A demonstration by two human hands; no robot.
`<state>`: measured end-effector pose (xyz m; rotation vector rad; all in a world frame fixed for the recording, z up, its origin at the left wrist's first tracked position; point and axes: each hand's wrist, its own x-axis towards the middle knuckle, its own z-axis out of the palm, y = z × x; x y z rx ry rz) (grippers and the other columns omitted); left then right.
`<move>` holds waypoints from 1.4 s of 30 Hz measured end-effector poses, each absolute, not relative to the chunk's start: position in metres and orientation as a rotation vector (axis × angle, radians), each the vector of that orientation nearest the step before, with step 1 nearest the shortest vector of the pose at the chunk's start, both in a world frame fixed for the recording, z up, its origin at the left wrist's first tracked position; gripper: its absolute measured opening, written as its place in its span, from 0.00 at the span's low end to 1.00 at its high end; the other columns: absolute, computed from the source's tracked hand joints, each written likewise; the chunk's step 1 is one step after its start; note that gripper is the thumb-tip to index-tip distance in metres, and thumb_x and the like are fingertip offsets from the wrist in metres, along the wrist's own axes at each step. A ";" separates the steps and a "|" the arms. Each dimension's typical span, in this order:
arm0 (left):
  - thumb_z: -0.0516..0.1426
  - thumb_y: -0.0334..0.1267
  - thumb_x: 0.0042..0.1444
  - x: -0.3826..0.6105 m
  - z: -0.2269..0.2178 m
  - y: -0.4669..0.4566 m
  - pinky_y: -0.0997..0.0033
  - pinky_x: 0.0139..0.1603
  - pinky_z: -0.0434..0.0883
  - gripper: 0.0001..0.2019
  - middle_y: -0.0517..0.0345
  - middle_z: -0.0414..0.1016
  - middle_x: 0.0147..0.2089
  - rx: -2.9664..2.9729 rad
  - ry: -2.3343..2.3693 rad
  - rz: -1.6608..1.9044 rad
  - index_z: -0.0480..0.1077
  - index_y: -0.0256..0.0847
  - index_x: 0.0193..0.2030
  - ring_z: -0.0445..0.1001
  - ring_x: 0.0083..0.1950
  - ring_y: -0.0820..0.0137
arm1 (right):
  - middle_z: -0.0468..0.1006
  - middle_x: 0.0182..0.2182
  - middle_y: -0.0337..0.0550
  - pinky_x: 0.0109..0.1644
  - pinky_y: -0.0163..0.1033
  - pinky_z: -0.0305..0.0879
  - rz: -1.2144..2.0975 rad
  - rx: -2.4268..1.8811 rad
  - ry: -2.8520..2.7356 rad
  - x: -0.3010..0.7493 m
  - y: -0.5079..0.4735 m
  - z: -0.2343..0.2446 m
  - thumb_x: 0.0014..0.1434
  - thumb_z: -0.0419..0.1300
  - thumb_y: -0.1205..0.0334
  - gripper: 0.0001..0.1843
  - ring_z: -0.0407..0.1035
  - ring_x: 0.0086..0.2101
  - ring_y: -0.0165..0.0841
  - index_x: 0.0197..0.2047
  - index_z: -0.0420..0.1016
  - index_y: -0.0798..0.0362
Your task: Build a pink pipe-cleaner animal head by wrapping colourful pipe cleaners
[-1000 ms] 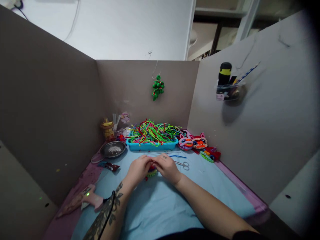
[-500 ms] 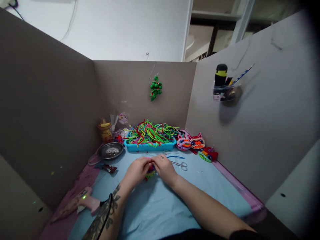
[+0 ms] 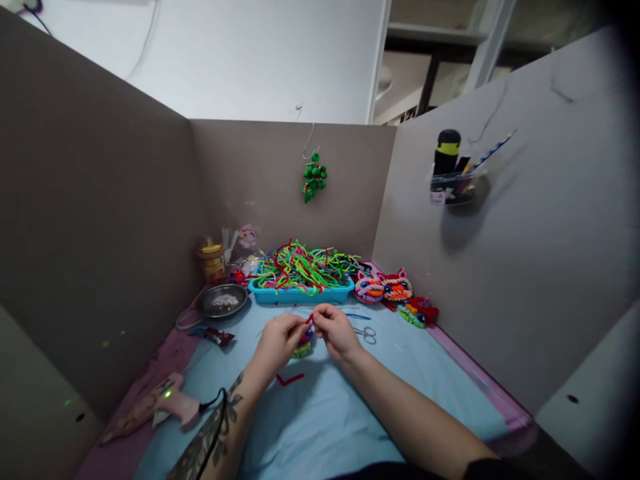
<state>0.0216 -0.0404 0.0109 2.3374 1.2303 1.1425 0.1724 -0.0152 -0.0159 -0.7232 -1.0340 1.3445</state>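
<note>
Between my fingertips is a short red pipe cleaner (image 3: 311, 319), pinched from both sides. My left hand (image 3: 283, 339) grips its left end, and my right hand (image 3: 336, 329) closes on the other end. Below and partly behind my left fingers sits a small multicoloured pipe-cleaner piece (image 3: 302, 348) with yellow-green at its lower edge; the rest of it is hidden. A bent red pipe cleaner (image 3: 290, 380) lies on the blue cloth in front of it. Scissors (image 3: 367, 334) rest just right of my right hand, beside a blue pipe cleaner (image 3: 361, 317).
A blue tray (image 3: 300, 295) heaped with coloured pipe cleaners stands at the back. Left of it are a metal bowl (image 3: 221, 302), a wrapper (image 3: 213, 335) and a pink glue gun (image 3: 177, 403). Finished-looking fuzzy faces (image 3: 397, 287) lie at the right, near the grey partition (image 3: 480, 267).
My hands have drawn slightly apart, the right one moving right, so the red pipe cleaner between them shows. The bent red piece on the cloth has come into sight.
</note>
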 end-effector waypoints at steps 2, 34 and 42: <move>0.53 0.36 0.58 0.025 0.008 -0.042 0.75 0.36 0.65 0.09 0.56 0.75 0.31 2.357 1.225 1.172 0.74 0.39 0.34 0.71 0.34 0.71 | 0.66 0.17 0.32 0.19 0.28 0.50 1.544 -0.638 -0.822 0.168 -0.014 -0.018 0.40 0.68 0.63 0.11 0.56 0.17 0.22 0.24 0.69 0.54; 0.51 0.37 0.59 0.018 0.008 -0.040 0.71 0.35 0.62 0.09 0.55 0.72 0.32 2.829 1.647 0.827 0.71 0.40 0.32 0.69 0.35 0.67 | 0.73 0.41 0.47 0.49 0.47 0.61 0.132 -0.760 -1.960 0.191 -0.020 -0.012 0.57 0.56 0.66 0.14 0.63 0.43 0.39 0.45 0.76 0.46; 0.52 0.32 0.58 0.020 0.004 -0.041 0.69 0.33 0.62 0.06 0.53 0.71 0.32 2.969 1.627 0.766 0.70 0.40 0.35 0.68 0.36 0.64 | 0.76 0.31 0.45 0.47 0.51 0.56 0.297 -0.742 -1.970 0.186 -0.021 -0.015 0.59 0.55 0.63 0.13 0.61 0.37 0.40 0.45 0.76 0.42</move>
